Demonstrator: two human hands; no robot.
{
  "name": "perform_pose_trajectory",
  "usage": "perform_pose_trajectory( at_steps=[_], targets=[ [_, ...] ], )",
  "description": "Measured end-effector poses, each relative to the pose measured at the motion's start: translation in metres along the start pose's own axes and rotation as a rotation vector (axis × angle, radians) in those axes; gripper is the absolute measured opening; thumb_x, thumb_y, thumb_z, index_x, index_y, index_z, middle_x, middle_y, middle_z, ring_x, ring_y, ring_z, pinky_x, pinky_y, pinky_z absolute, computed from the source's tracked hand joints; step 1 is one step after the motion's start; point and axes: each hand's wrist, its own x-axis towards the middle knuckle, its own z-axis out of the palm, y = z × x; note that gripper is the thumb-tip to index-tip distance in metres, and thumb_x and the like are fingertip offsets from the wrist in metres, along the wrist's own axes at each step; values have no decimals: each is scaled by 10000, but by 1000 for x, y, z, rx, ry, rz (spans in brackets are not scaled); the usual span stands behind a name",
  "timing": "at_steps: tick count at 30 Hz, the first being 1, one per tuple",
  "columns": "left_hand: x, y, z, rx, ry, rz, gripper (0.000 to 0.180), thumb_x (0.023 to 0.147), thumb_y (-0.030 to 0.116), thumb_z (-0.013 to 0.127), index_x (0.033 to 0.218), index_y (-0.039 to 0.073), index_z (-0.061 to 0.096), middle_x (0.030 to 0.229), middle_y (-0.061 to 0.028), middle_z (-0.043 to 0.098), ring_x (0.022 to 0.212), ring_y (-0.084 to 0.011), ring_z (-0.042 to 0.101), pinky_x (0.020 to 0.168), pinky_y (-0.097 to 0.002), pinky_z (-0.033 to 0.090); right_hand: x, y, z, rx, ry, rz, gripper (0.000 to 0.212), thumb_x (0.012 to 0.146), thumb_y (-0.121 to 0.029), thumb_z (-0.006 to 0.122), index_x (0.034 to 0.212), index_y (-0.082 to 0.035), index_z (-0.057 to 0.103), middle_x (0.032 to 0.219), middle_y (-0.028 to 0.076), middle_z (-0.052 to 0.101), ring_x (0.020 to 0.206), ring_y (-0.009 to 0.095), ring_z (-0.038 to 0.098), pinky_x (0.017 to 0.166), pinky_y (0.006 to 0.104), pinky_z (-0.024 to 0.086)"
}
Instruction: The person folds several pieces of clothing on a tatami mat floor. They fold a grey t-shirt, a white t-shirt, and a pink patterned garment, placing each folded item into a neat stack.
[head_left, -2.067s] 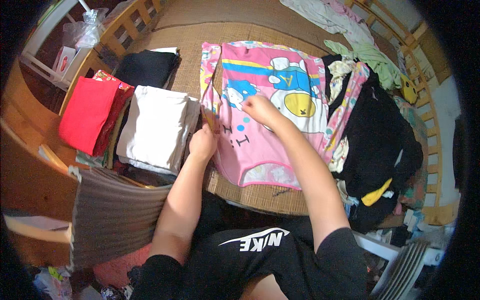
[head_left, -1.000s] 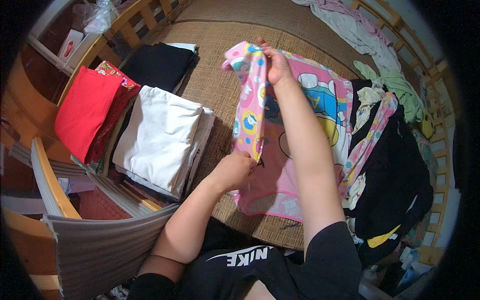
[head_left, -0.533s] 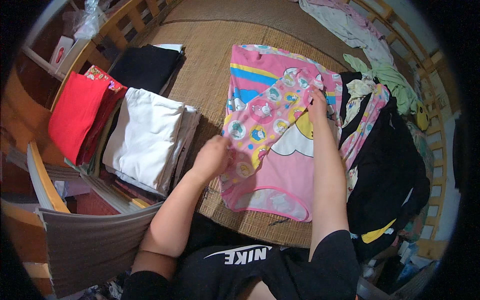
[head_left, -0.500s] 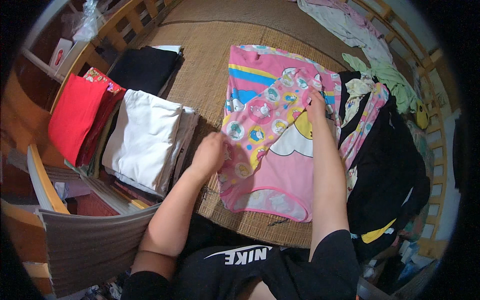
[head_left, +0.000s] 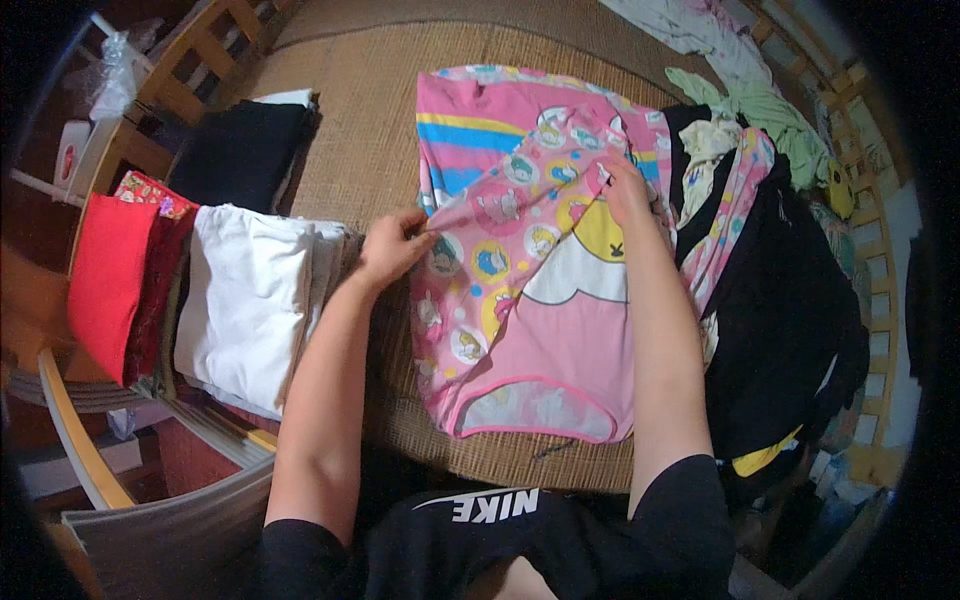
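A pink shirt [head_left: 570, 345] with a rainbow and cartoon print lies flat on the woven mat, its neckline toward me. One patterned sleeve [head_left: 492, 262] is folded slantwise across its front. At the shirt's left side, my left hand [head_left: 395, 245] pinches the sleeve's edge between thumb and fingers, drawing the cloth slightly taut. Near the sleeve's far end, my right hand [head_left: 628, 190] has its fingers closed on the patterned cloth; the fingertips are partly hidden.
Folded stacks stand at left: red clothes [head_left: 112, 285], white clothes [head_left: 245, 300] and black clothes [head_left: 240, 150]. Loose black clothes [head_left: 785, 310] heap up at right, beside pale green cloth [head_left: 765, 115]. A wooden rail [head_left: 875, 370] borders the woven mat [head_left: 350, 75].
My left hand has moved up along the shirt's left side and now pinches the sleeve edge higher. My right hand stays near the sleeve's far end. The view has shifted slightly.
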Motion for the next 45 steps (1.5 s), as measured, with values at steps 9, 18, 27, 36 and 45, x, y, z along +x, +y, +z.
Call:
perform_pose_trajectory(
  at_steps=[9,18,27,36,45],
  targets=[
    [-4,-16,-5,769,-30,79,295,848,317,396,899,113,604,802,-159,621,814,-325,589,841,-438,363,-268,33,117,-1114,-583,446,216,783,-235,609,797,-19,600,596,42,574,514,112,549,469,282,433],
    [-6,-7,-9,645,-33,49,216,844,220,379,920,80,525,830,-192,606,836,-344,577,897,-452,320,-317,65,127,-855,-289,305,269,752,-184,647,841,50,550,563,100,571,434,144,549,387,273,413],
    [2,-21,-6,662,-15,96,254,855,281,405,978,104,540,836,-161,616,831,-332,580,845,-463,329,-335,71,140,-194,-357,657,141,840,-181,562,889,-49,582,685,-32,534,560,9,426,477,149,318],
    [6,-27,-14,709,-110,17,301,852,375,431,936,108,541,899,-131,617,891,-321,569,864,-465,271,-356,99,154,-491,-340,580,91,804,-83,525,798,4,553,606,13,520,443,76,460,401,209,351],
    [0,-27,-22,717,-90,-10,296,825,366,475,948,104,535,876,-150,615,884,-334,567,871,-484,283,-355,81,158,-458,-476,788,90,795,-50,453,825,8,516,618,54,542,410,118,505,337,222,365]
  ],
)
